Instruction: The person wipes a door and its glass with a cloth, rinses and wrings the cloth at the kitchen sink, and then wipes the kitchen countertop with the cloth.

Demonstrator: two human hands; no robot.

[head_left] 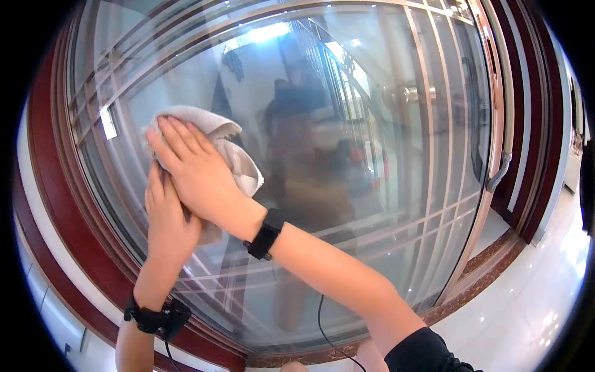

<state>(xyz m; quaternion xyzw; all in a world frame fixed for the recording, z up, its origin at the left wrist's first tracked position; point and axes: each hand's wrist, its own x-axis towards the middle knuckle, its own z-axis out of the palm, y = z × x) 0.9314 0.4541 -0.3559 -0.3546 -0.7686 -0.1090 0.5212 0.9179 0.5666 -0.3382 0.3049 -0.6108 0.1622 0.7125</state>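
Note:
A whitish cloth (238, 162) lies bunched against the glass door (322, 248), with one edge folded up. Pressing it to the pane is my right hand (201, 177), its fingers laid straight and close together over the cloth. My left hand (168, 217) sits just below and to the left, its fingertips partly under the right hand. A lower bit of cloth (211, 234) shows beside the left thumb. Both palms face the glass and are hidden. Each wrist wears a black strap.
Metal-coloured bars (434, 124) run across the door. A long handle (505, 161) is on its right side. Dark red frame strips (52, 155) border the left. Shiny floor tiles (514, 316) lie at lower right. A thin black cable (320, 316) hangs near my right arm.

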